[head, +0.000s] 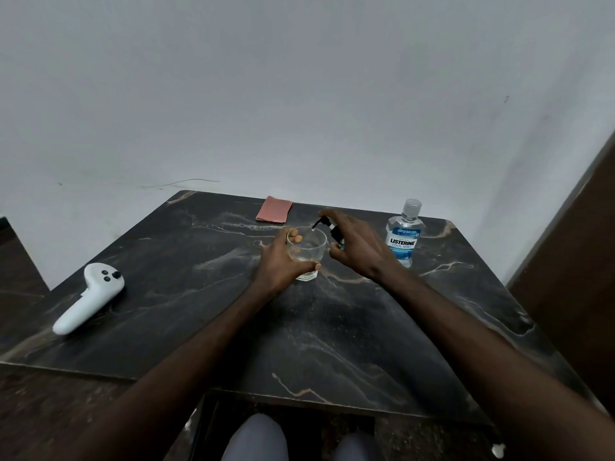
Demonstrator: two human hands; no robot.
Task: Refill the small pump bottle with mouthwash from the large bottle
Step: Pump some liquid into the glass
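Pump bottle (335, 235) sits in the right hand (357, 247), fingers wrapped round it, its nozzle over a glass (307, 252) that the left hand (283, 261) grips on the table (332, 327). Listerine (405, 235) stands capped, just right.

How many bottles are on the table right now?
2. The large mouthwash bottle stands capped at the table's far right. The small pump bottle is in the right hand, its nozzle over the glass held by the left hand. None seem hidden.
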